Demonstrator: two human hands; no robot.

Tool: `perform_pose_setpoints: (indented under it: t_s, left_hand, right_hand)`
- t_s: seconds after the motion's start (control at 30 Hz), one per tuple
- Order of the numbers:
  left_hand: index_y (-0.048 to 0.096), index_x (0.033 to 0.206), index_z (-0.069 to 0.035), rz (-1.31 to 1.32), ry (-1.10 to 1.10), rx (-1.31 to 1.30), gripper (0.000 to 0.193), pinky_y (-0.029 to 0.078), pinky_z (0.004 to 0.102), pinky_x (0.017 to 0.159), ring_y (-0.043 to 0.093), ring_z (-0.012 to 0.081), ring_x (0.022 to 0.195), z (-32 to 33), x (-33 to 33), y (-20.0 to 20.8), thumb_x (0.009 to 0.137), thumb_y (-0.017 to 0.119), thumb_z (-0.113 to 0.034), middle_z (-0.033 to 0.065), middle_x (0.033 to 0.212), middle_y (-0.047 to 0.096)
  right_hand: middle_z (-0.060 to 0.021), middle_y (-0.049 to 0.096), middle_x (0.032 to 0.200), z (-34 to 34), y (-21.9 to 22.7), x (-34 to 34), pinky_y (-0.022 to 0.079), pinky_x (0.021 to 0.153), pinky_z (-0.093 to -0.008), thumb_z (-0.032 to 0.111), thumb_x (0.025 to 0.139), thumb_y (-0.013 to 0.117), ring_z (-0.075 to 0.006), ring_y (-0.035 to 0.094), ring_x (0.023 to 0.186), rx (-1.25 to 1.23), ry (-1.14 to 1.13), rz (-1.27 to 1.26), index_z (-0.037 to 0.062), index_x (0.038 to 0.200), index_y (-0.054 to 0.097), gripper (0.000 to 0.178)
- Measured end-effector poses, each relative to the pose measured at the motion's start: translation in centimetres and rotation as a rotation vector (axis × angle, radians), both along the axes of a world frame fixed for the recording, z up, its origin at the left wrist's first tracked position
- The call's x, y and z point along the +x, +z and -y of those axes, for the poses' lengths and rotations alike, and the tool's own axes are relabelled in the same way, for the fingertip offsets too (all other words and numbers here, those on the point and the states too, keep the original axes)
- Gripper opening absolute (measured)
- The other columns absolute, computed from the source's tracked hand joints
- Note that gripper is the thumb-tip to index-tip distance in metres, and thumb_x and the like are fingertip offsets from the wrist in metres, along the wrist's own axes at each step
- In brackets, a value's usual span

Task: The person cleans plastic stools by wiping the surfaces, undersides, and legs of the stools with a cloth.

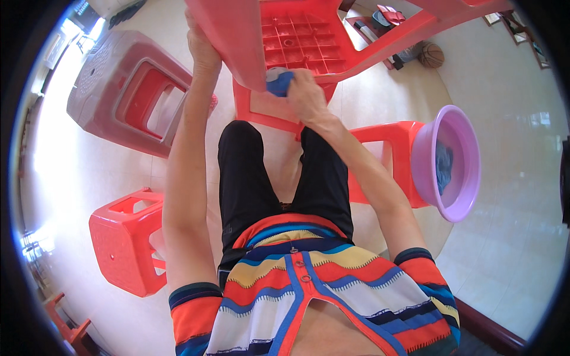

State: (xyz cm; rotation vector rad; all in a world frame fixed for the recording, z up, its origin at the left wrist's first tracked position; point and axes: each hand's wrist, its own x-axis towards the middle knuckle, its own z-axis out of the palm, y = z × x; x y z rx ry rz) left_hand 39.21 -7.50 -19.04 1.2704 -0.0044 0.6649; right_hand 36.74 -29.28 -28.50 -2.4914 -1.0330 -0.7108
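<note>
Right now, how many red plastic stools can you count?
4: held stool, in the left hand; upper-left stool; lower-left stool; stool under the purple basin. Others may be hidden.

Short-sleeved shirt point(332, 285) — zigzag stripes of red, blue, yellow, white — buttoned placket, black shorts point(249, 184)

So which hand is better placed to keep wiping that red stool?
The right hand, probably: it already presses the blue cloth against the stool. The left hand grips the stool's side, steadying it.
</note>
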Motion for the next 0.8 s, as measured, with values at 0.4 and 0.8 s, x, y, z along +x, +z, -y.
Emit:
perform_pose_setpoints:
  t_s: [0.4,0.8]
  left_hand:
    - [0.051,0.114,0.001,-0.014,0.053,0.037,0.071,0.044,0.0317,0.083,0.055,0.0179,0.096,-1.3,1.1,-0.2,0.091,0.028,-0.062,0.0115,0.107,0.058]
    - [0.049,0.094,-0.002,0.378,0.13,1.077,0.032,0.042,0.0391,0.079,0.05,0.0349,0.089,9.3,-9.3,-4.6,0.067,0.066,-0.004,0.0162,0.094,0.051]
  right_hand:
    - [-0.019,0.054,0.097,5.9,0.6,1.9,0.053,0.07,-0.0351,-0.003,0.072,0.053,-0.0328,0.054,0.093,-0.063,-0.082,0.122,-0.0067,0.094,0.053,0.022]
    - [-0.0167,0.048,0.087,5.1,0.3,1.1,0.045,0.072,-0.0364,0.0,0.07,0.052,-0.0316,0.049,0.085,0.067,-0.14,0.092,-0.0045,0.084,0.053,0.014]
